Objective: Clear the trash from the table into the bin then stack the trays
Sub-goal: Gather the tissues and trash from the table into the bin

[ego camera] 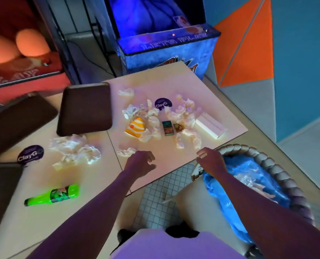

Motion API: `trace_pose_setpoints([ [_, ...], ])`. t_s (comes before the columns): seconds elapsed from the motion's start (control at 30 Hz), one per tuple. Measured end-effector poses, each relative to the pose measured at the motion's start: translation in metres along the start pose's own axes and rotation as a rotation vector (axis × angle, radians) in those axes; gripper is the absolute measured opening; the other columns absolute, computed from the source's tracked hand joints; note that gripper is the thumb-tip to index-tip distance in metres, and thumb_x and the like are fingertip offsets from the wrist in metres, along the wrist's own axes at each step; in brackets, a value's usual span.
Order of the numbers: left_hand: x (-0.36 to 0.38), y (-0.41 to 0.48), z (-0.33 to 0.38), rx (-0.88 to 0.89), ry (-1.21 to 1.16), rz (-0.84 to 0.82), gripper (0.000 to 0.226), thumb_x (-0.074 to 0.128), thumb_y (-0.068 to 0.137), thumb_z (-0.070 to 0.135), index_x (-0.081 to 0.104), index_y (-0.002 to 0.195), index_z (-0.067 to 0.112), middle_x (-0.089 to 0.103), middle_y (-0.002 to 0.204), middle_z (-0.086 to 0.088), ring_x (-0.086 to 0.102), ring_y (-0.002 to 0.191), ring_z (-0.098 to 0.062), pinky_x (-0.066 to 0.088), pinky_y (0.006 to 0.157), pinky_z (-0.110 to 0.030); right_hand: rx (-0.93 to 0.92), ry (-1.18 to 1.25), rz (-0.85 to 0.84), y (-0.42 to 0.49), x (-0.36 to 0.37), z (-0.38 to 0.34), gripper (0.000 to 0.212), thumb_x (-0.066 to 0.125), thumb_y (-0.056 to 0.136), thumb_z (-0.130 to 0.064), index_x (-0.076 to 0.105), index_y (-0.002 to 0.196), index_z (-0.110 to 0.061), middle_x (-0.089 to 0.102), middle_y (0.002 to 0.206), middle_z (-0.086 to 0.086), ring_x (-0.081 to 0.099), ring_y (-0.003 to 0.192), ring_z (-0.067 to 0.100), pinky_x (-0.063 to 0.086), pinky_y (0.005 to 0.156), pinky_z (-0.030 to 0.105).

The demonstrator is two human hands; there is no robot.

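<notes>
Nothing is held: the left hand [140, 162] and right hand [209, 160] are seen loosely curled. Light crumpled tissues [152, 118] could be scattered off the bench [174, 152], missing the bin [256, 155].

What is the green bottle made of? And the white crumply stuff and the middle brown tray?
The green bottle looks like glossy plastic: bright green with shiny highlights. The white crumpled pieces seem to be thin paper napkins or tissue: matte, full of wrinkles. The middle brown tray is probably hard plastic, smooth with rounded corners, though blur leaves that open.
</notes>
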State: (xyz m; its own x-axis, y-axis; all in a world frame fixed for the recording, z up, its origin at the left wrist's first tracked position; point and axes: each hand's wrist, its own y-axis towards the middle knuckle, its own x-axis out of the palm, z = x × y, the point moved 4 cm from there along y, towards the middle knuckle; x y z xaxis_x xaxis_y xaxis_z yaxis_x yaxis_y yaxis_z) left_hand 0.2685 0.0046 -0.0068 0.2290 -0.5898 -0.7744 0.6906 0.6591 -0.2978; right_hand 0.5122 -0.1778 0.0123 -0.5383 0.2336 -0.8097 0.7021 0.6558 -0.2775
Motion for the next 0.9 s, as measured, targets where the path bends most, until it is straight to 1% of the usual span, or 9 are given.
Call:
trace_pose_setpoints([
  [0.13,-0.033,-0.021,-0.054,-0.060,0.000,0.048,0.027,0.085,0.080,0.037,0.074,0.104,0.030,0.074,0.101,0.013,0.069,0.097,-0.010,0.056,0.088,-0.031,-0.027,0.002,-0.024,-0.003,0.026,-0.046,0.018,0.073,0.083,-0.023,0.075,0.101,-0.023,0.078,0.095,-0.006,0.073,0.094,0.017,0.058,0.091,0.037],
  [0.27,-0.067,-0.043,-0.109,-0.123,-0.019,0.098,0.026,0.086,0.079,0.036,0.075,0.103,0.029,0.076,0.100,0.011,0.071,0.095,-0.012,0.058,0.089,-0.034,-0.062,-0.035,-0.033,-0.003,0.057,-0.095,0.019,0.073,0.083,-0.028,0.074,0.102,-0.025,0.078,0.097,-0.008,0.073,0.094,0.017,0.056,0.092,0.034],
  [0.43,-0.099,-0.072,-0.167,-0.207,-0.042,0.165,0.024,0.085,0.080,0.036,0.076,0.100,0.028,0.075,0.096,0.013,0.072,0.090,-0.009,0.057,0.086,-0.031,-0.098,-0.010,-0.051,-0.003,0.097,-0.145,0.017,0.075,0.082,-0.024,0.076,0.099,-0.025,0.078,0.095,-0.006,0.073,0.092,0.017,0.056,0.086,0.030],
  [0.6,-0.121,-0.095,-0.212,-0.312,-0.053,0.221,0.025,0.085,0.079,0.036,0.075,0.101,0.029,0.075,0.096,0.014,0.071,0.092,-0.010,0.057,0.087,-0.031,-0.167,-0.034,-0.122,0.001,0.135,-0.191,0.020,0.076,0.082,-0.025,0.076,0.101,-0.024,0.078,0.098,-0.006,0.072,0.096,0.017,0.056,0.088,0.031],
  [0.73,-0.129,-0.105,-0.231,-0.398,-0.058,0.275,0.027,0.083,0.079,0.038,0.075,0.103,0.031,0.076,0.098,0.015,0.072,0.093,-0.011,0.056,0.087,-0.029,-0.269,-0.088,-0.191,0.012,0.158,-0.221,0.029,0.079,0.084,-0.030,0.074,0.111,-0.021,0.077,0.107,-0.003,0.071,0.102,0.019,0.054,0.091,0.031],
  [0.8,-0.130,-0.106,-0.236,-0.426,-0.050,0.296,0.028,0.082,0.078,0.040,0.074,0.104,0.031,0.076,0.099,0.015,0.072,0.093,-0.010,0.056,0.088,-0.030,-0.330,-0.121,-0.248,0.020,0.170,-0.233,0.035,0.078,0.086,-0.030,0.071,0.119,-0.019,0.074,0.118,-0.001,0.069,0.109,0.018,0.054,0.094,0.031],
  [0.9,-0.128,-0.104,-0.241,-0.483,-0.058,0.318,0.028,0.082,0.078,0.042,0.074,0.104,0.033,0.076,0.099,0.015,0.073,0.093,-0.011,0.057,0.090,-0.033,-0.435,-0.254,-0.365,0.027,0.189,-0.246,0.050,0.075,0.088,-0.032,0.062,0.135,-0.020,0.064,0.136,0.001,0.062,0.123,0.021,0.051,0.101,0.033],
])
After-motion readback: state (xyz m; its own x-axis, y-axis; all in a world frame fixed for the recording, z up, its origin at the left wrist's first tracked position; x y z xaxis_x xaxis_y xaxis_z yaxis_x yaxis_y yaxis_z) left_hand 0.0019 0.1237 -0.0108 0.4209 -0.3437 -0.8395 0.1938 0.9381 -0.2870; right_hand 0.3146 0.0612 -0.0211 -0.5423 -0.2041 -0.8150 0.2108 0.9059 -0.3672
